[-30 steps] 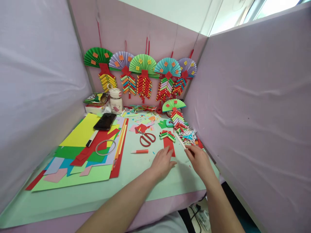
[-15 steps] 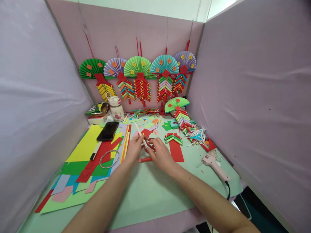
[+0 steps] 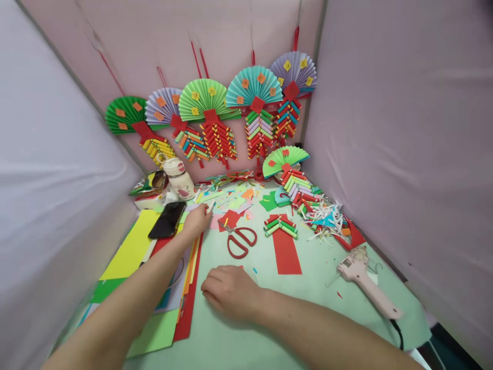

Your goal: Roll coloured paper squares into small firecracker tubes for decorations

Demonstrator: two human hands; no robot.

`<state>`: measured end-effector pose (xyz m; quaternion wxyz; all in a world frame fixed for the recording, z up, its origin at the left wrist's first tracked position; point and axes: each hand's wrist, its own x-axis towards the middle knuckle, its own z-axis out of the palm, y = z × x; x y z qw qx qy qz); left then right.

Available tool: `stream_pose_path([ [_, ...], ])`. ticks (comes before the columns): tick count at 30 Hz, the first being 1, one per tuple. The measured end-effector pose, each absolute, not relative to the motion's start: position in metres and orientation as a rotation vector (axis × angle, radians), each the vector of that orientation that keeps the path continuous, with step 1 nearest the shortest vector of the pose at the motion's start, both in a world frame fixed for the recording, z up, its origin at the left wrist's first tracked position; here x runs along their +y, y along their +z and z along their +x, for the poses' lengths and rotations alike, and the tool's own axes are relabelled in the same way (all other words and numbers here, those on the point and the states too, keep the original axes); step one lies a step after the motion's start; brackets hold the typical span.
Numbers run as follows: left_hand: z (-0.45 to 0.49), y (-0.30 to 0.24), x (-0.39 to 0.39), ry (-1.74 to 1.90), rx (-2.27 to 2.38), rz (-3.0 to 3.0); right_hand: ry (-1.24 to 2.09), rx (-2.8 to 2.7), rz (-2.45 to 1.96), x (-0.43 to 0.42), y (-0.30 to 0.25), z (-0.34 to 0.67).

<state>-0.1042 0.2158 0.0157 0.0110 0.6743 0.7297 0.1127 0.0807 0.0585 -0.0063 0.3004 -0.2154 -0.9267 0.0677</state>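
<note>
My left hand (image 3: 195,221) reaches far over the stack of coloured paper sheets (image 3: 129,249), beside a black phone (image 3: 167,219). Its fingers are closed on a thin white stick (image 3: 211,206) whose tip pokes out toward the paper scraps. Palm down on the green mat (image 3: 308,288), my right hand (image 3: 228,290) has its fingers curled; whatever is under it is hidden. Red scissors (image 3: 241,241) lie just beyond the right hand. To their right is a red paper strip (image 3: 287,253) with small rolled paper tubes (image 3: 281,225) at its top.
A pink glue gun (image 3: 365,282) lies at the right with its cord off the edge. A white jar (image 3: 179,177) and snack packets stand at the back left. Paper fan ornaments (image 3: 210,100) hang on the back wall, one more (image 3: 285,159) below them. Shredded scraps (image 3: 325,216) are piled right.
My view swung left and down. The left hand carried the white stick away from the scissors toward the back left. The right hand pulled back toward me and settled on the mat.
</note>
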Motion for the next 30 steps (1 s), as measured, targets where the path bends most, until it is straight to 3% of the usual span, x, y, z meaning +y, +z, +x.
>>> stream_pose_path([
  [8, -0.106, 0.020, 0.235, 0.265, 2.317, 2.281, 0.160, -2.465, -0.517, 0.050, -0.005, 0.088],
  [13, -0.106, 0.026, 0.232, 0.298, 2.132, 2.377, 0.137, -2.454, -0.515, 0.047, -0.006, 0.088],
  [19, -0.108, 0.026, 0.232, 0.086, 1.770, 2.391, 0.170, -2.476, -0.472, 0.045, -0.008, 0.088],
  [30, -0.101, 0.033, 0.244, -0.136, 1.815, 2.347, 0.132, -2.501, -0.495, 0.047, -0.009, 0.089],
])
